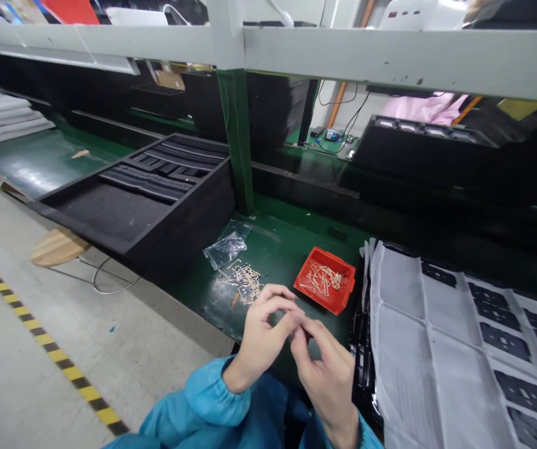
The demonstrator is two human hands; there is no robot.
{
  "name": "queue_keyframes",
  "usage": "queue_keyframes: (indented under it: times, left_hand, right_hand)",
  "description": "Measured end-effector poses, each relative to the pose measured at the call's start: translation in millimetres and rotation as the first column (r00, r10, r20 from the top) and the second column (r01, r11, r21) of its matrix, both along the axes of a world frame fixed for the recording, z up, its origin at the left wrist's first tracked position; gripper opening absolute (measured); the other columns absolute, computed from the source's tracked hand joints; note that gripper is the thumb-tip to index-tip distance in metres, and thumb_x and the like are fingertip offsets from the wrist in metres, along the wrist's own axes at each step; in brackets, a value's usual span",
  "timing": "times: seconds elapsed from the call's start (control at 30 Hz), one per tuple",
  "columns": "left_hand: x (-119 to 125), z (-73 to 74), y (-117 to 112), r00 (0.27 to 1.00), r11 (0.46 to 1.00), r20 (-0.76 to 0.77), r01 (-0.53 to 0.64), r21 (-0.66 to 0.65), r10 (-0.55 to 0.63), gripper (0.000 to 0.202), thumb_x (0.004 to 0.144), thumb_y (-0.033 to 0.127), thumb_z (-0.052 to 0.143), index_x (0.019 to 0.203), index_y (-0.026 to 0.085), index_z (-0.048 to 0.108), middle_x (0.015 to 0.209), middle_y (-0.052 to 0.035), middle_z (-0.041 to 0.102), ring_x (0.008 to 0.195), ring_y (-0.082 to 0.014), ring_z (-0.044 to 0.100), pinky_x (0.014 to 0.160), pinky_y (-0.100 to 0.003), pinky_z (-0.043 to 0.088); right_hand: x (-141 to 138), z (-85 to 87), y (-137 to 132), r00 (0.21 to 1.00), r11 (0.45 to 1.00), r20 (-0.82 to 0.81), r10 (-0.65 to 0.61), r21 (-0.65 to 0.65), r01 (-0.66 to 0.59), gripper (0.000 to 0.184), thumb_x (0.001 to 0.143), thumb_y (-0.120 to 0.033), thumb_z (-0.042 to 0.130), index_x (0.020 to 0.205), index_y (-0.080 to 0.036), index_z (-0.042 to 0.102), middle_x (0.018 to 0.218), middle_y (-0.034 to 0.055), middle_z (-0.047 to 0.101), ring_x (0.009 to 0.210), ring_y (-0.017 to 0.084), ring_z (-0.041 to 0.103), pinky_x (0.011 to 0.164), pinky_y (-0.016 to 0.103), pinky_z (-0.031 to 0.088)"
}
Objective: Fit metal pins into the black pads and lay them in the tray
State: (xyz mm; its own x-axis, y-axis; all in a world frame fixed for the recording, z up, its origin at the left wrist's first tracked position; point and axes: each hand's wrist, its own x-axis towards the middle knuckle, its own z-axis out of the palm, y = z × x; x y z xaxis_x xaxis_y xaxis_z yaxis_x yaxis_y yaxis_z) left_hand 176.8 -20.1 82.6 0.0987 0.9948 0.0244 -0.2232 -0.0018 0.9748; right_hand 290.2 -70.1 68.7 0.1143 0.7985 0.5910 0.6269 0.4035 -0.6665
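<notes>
My left hand (261, 333) and my right hand (324, 374) meet above the green bench mat (277, 249), their fingertips pinched together. A thin, small piece seems to lie between the fingers, mostly hidden by them. Up and to the left of my hands lies a loose heap of thin copper-coloured strips (244, 280). A red plastic tray (327, 280), just beyond my right hand, holds more of these strips. A crumpled clear plastic bag (227, 244) lies behind the heap. Blue sleeves cover both my forearms.
A black foam-lined tray (132, 193) with ribbed foam strips sits left of the mat. A stack of white sheets with black cut-out pieces (464, 349) fills the right. A green post (235, 137) rises behind the bench. Yellow-and-black tape (48, 355) marks the floor.
</notes>
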Motion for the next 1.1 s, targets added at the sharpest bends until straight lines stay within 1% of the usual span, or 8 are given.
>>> queue_keyframes:
  times: [0.1,0.2,0.33,0.47,0.73,0.87,1.0,1.1]
  left_hand:
    - [-5.2,-4.9,6.4,0.998,0.998,-0.067,-0.005,0.069,0.009,0.008,0.079,0.026,0.085,0.073,0.021,0.082,0.081,-0.0061,0.069,0.08,-0.0218,0.064,0.076,-0.031,0.052]
    - [-15.1,-13.9,24.5,0.972,0.972,-0.065,-0.219,0.089,0.225,0.018,0.093,0.034,0.073,0.08,0.022,0.077,0.072,-0.0016,0.066,0.069,-0.0167,0.061,0.068,-0.027,0.049]
    - [-24.1,-14.8,51.1,0.917,0.915,-0.052,-0.387,0.116,0.395,0.025,0.098,0.046,0.065,0.096,0.022,0.071,0.08,0.0001,0.067,0.073,-0.0154,0.063,0.073,-0.026,0.052]
    - [-8.3,-6.5,48.0,0.962,0.978,-0.196,-0.167,0.127,0.19,0.015,0.095,0.033,0.07,0.091,0.019,0.075,0.074,-0.0015,0.071,0.068,-0.017,0.069,0.068,-0.026,0.056]
    - [16.7,-1.3,56.1,0.832,0.948,-0.548,0.236,0.213,-0.085,0.02,0.102,0.029,0.055,0.114,0.02,0.069,0.098,-0.009,0.076,0.089,-0.0233,0.075,0.076,-0.032,0.061]
    - [118.8,21.8,117.8,0.649,0.796,-0.752,0.512,0.322,-0.114,0.019,0.103,0.032,0.058,0.11,0.019,0.07,0.12,-0.0138,0.071,0.121,-0.03,0.064,0.107,-0.047,0.051]
    - [267.3,37.9,150.2,0.415,0.489,-0.901,0.816,0.307,-0.126,0.031,0.1,0.035,0.069,0.125,0.017,0.067,0.134,-0.0112,0.066,0.121,-0.0278,0.065,0.103,-0.051,0.055]
    - [330.2,36.6,152.2,0.292,0.345,-0.956,0.9,0.266,-0.025,0.035,0.1,0.035,0.069,0.13,0.016,0.064,0.135,-0.0118,0.065,0.119,-0.0282,0.066,0.1,-0.051,0.057]
  right_hand:
    - [2.4,-0.7,1.0,0.999,1.0,-0.021,0.025,-0.01,-0.025,0.019,0.098,-0.009,0.058,0.106,-0.023,0.068,0.085,0.0012,0.075,0.076,0.012,0.075,0.074,0.021,0.06]
    - [12.3,-11.7,9.4,0.999,0.999,-0.046,0.02,-0.044,-0.022,0.015,0.097,-0.015,0.06,0.1,-0.024,0.072,0.081,0.0007,0.075,0.07,0.013,0.072,0.072,0.023,0.06]
    - [32.9,-36.4,29.7,0.96,0.966,-0.159,-0.231,-0.156,0.207,0.021,0.1,-0.029,0.059,0.109,-0.018,0.074,0.09,0.0089,0.077,0.072,0.018,0.071,0.069,0.03,0.06]
    - [30.7,-43.5,36.2,0.918,0.941,-0.314,-0.244,-0.306,0.145,0.049,0.093,-0.043,0.071,0.133,-0.016,0.066,0.098,0.0097,0.078,0.067,0.016,0.07,0.06,0.027,0.06]
    - [18.1,-43.3,29.7,0.746,0.926,-0.588,-0.313,-0.364,0.101,0.037,0.099,-0.052,0.061,0.086,-0.019,0.072,0.068,0.0004,0.068,0.055,0.012,0.061,0.055,0.022,0.053]
    - [15.6,-65.2,28.8,0.671,0.914,-0.649,-0.358,-0.39,0.11,0.042,0.095,-0.059,0.064,0.086,-0.018,0.071,0.069,0.002,0.07,0.056,0.013,0.061,0.054,0.022,0.052]
    - [-1.6,-86.8,15.2,0.684,0.923,-0.66,-0.311,-0.383,0.049,0.051,0.092,-0.067,0.063,0.084,-0.018,0.073,0.064,0.0018,0.068,0.055,0.014,0.061,0.052,0.022,0.052]
    - [-4.8,-101.8,0.6,0.695,0.927,-0.654,-0.298,-0.373,0.046,0.055,0.09,-0.072,0.061,0.078,-0.019,0.071,0.06,0.0007,0.065,0.054,0.014,0.059,0.051,0.022,0.05]
